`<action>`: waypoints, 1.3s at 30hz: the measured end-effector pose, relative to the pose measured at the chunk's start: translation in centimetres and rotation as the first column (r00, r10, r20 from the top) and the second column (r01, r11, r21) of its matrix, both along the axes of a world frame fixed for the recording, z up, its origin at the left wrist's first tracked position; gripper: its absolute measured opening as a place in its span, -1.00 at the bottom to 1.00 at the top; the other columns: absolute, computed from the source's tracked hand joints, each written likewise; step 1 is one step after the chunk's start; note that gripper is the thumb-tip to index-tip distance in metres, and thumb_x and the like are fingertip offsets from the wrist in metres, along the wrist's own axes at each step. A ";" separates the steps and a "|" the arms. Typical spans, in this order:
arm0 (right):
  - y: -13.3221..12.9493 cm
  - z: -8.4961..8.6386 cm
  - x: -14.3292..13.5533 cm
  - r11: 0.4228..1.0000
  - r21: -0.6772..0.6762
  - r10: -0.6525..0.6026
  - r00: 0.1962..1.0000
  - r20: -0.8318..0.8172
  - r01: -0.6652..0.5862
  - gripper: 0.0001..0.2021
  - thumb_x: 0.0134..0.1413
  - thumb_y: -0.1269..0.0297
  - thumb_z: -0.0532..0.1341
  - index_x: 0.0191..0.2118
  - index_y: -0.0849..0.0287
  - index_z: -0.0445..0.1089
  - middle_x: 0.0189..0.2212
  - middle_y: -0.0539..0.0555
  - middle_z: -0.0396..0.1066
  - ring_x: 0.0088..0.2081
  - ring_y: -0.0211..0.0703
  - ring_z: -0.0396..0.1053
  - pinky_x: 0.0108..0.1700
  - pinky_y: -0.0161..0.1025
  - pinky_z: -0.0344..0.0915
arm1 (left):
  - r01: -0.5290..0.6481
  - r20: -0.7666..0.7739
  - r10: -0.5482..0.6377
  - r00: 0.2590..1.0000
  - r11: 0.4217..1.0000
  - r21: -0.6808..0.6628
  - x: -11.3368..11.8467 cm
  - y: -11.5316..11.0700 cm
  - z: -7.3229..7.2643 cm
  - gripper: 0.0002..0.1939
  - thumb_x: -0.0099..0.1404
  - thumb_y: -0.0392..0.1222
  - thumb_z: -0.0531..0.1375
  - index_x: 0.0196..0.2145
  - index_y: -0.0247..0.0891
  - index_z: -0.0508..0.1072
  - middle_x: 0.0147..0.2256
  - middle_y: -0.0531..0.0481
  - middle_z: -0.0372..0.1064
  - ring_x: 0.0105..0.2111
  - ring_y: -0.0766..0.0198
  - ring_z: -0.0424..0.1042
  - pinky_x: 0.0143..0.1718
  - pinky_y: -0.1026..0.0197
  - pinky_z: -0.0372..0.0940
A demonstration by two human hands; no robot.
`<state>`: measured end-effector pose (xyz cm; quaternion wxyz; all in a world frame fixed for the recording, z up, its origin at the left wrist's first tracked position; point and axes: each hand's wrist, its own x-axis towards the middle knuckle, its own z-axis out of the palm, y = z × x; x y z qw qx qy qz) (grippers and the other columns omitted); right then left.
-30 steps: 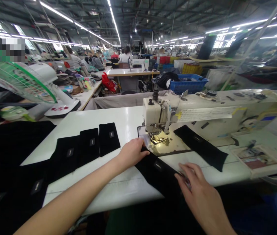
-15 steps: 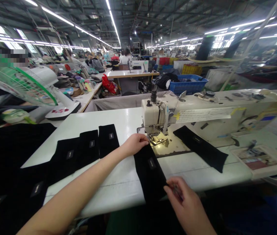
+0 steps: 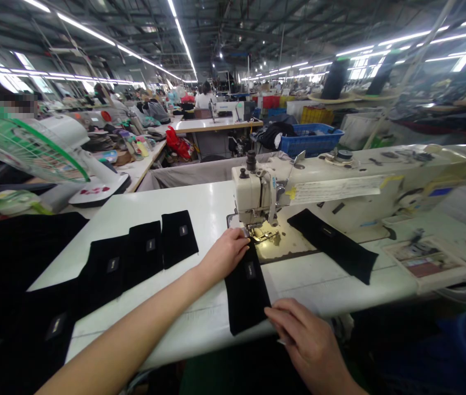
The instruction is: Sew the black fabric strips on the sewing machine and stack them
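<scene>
A black fabric piece point(image 3: 249, 299) with a small dark label point(image 3: 250, 270) lies on the table, its upper end close to the presser foot of the sewing machine point(image 3: 253, 197). My left hand point(image 3: 226, 252) is closed at that upper end, fingertips bunched on the cloth beside the foot. Lower down, my right hand point(image 3: 304, 334) pinches the piece's right edge between thumb and fingers. A small pale object shows beneath the right fingers, too little of it visible to name. Another labelled black piece point(image 3: 333, 247) rests slantwise under the machine arm.
Several labelled black pieces point(image 3: 179, 238) lie in an overlapping row on the left of the white table point(image 3: 212, 197). A green-rimmed fan point(image 3: 27, 137) stands at far left. Beyond the machine are a blue basket point(image 3: 310, 144) and another worktable. A small parts tray point(image 3: 426, 260) sits at right.
The lower end of the fabric piece has swung left and straightened on the table, my right hand moving left with its edge. My left hand stays by the presser foot. The view has shifted slightly.
</scene>
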<state>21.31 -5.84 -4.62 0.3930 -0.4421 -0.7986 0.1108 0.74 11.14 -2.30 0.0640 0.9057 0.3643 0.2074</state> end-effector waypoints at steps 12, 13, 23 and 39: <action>0.5 0.0 -0.3 0.993 -0.110 -0.034 0.999 0.034 0.037 -0.76 0.25 0.52 0.01 -0.17 0.14 0.38 -0.26 0.08 0.45 -0.31 -0.17 0.48 -0.30 -0.30 0.36 | 0.022 0.067 -0.020 0.998 0.999 -0.026 -0.2 0.9 -0.2 -0.81 0.40 -0.32 0.14 -0.16 -0.32 0.57 -0.18 -0.16 0.38 -0.16 0.12 0.37 -0.04 0.06 0.37; 0.5 -0.1 -0.3 0.993 -0.112 -0.034 0.999 0.040 0.039 -0.77 0.26 0.52 0.02 -0.17 0.14 0.38 -0.25 0.08 0.45 -0.30 -0.17 0.48 -0.30 -0.29 0.36 | 0.030 0.079 -0.027 0.997 0.999 -0.030 -0.2 1.0 -0.2 -0.81 0.40 -0.32 0.14 -0.14 -0.32 0.57 -0.18 -0.16 0.39 -0.17 0.12 0.38 -0.05 0.07 0.37; 0.6 0.1 -0.3 0.994 -0.102 -0.036 0.995 0.091 0.045 -0.73 0.21 0.56 0.00 -0.15 0.14 0.36 -0.23 0.09 0.46 -0.30 -0.16 0.47 -0.28 -0.28 0.34 | 0.058 0.077 -0.055 0.995 0.998 -0.037 -0.4 1.1 -0.3 -0.81 0.39 -0.34 0.16 -0.12 -0.35 0.56 -0.17 -0.19 0.40 -0.14 0.11 0.39 -0.03 0.06 0.35; 1.0 0.5 -0.6 0.990 -0.127 -0.045 0.985 0.168 0.067 -0.68 0.10 0.62 -0.02 -0.18 0.12 0.36 -0.22 0.08 0.44 -0.29 -0.16 0.45 -0.32 -0.29 0.30 | 0.060 -0.019 -0.060 0.998 0.998 0.000 -0.7 1.6 0.3 -0.76 0.44 -0.30 0.09 -0.07 -0.28 0.54 -0.16 -0.17 0.36 -0.14 0.10 0.35 -0.04 0.03 0.36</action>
